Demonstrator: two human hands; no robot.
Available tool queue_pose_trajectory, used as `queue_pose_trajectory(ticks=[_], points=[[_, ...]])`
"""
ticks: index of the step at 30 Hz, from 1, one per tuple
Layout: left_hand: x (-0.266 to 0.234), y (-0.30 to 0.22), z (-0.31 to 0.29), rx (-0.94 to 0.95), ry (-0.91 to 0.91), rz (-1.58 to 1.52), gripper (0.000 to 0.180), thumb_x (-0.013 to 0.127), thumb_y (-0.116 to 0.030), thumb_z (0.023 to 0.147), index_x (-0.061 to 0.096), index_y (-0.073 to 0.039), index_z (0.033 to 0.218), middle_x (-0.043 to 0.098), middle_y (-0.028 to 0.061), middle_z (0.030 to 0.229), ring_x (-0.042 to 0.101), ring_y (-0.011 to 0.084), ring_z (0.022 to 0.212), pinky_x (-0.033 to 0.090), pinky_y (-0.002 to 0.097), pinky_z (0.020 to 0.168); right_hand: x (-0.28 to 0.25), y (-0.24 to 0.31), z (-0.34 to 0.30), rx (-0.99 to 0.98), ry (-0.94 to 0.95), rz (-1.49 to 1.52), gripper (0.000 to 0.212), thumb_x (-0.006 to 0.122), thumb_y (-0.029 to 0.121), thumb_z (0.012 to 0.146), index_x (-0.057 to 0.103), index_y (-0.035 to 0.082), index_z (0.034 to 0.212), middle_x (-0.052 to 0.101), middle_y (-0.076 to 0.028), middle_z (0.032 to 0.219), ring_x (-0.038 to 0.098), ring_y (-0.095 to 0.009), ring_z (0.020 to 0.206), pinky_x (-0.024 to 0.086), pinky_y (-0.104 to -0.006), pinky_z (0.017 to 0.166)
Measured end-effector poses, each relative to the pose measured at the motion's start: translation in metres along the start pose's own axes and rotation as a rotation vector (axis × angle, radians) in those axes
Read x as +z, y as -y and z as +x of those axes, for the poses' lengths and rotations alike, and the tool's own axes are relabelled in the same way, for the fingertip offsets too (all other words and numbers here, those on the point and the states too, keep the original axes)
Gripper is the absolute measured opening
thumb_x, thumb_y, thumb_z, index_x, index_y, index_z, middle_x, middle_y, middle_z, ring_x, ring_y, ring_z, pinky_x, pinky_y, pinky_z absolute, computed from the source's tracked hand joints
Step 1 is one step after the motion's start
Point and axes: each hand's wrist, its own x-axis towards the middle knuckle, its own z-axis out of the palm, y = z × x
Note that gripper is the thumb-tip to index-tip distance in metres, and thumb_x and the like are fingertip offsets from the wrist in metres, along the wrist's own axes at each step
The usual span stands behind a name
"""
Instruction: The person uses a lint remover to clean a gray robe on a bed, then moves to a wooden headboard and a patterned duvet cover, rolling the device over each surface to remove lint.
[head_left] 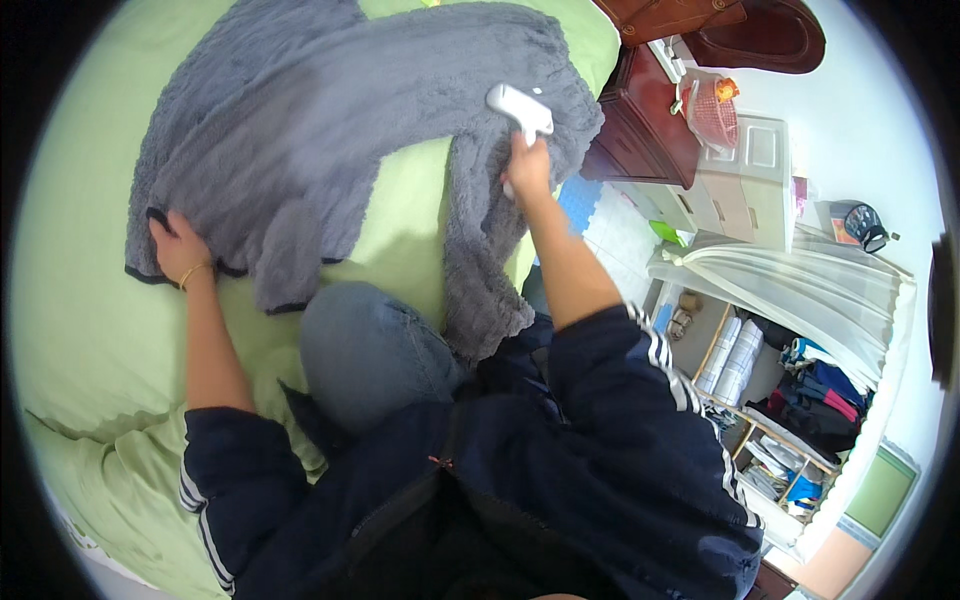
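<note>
A grey fluffy fleece garment [300, 120] with dark trim lies spread over the light green bed sheet [80, 250]. One sleeve hangs down toward my knee, beside the bed's edge. My right hand [530, 168] is closed around the handle of a white lint remover [520, 108]. Its wide rounded head lies over the fleece at the upper right. At the far left, the fingers of my left hand [178, 245] are closed on the garment's dark-trimmed edge. A thin bracelet circles that wrist.
My bent knee [370, 335] presses up to the near side of the garment. Right of the bed stand a dark red wooden cabinet [645, 125] and pale drawers [730, 190] with a pink basket [712, 112] nearby. Lower right, a curtained shelf [740, 400] holds folded clothes.
</note>
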Motion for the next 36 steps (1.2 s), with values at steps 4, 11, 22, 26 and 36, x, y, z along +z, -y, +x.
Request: queue_pose_trajectory(ticks=[4,11,22,26,36], points=[[-0.004,-0.004,-0.003,-0.02,0.021,0.026,0.056,0.039,-0.044,0.085,0.044,-0.004,0.124,0.055,0.0231,0.109,0.053,0.0401,0.098,0.042,0.0429,0.082,0.007,0.048,0.067,0.039,0.008,0.116,0.034,0.051,0.023,0.085,0.046,-0.007,0.1,0.053,-0.014,0.075,0.052,-0.02,0.044,0.041,-0.0348,0.036],[0.002,0.003,-0.001,0.045,-0.008,0.006,0.053,0.039,-0.041,0.087,0.044,-0.002,0.123,0.056,0.0231,0.108,0.054,0.0403,0.096,0.043,0.0425,0.08,-0.007,0.113,0.157,-0.506,-0.395,0.378,0.032,0.055,0.008,0.075,0.037,-0.006,0.097,0.055,-0.018,0.072,0.054,-0.022,0.045,0.045,-0.0345,0.043],[0.007,-0.005,-0.006,0.041,0.017,-0.017,0.048,0.043,-0.032,0.086,0.045,0.002,0.12,0.058,0.0243,0.101,0.056,0.0398,0.089,0.044,0.0422,0.076,-0.001,0.099,0.243,-0.435,-0.161,-0.182,0.033,0.065,0.023,0.07,0.062,-0.003,0.089,0.063,-0.015,0.086,0.059,-0.025,0.08,0.044,-0.0347,0.076],[0.0,0.005,-0.003,0.031,0.008,0.023,0.048,0.044,-0.032,0.085,0.044,0.0,0.121,0.058,0.0246,0.098,0.057,0.0393,0.087,0.045,0.0416,0.074,0.02,0.103,0.203,-0.302,0.091,-0.106,0.027,0.062,0.016,0.073,0.057,-0.001,0.093,0.059,-0.01,0.083,0.055,-0.02,0.078,0.042,-0.0313,0.073],[-0.013,-0.012,-0.005,-0.021,0.074,0.012,0.05,0.041,-0.035,0.086,0.042,-0.002,0.124,0.058,0.0223,0.103,0.056,0.0387,0.09,0.043,0.0422,0.077,-0.074,0.158,0.145,-0.7,-0.007,-0.328,0.029,0.061,0.004,0.062,0.054,-0.001,0.09,0.06,-0.012,0.081,0.057,-0.024,0.073,0.045,-0.0344,0.071]])
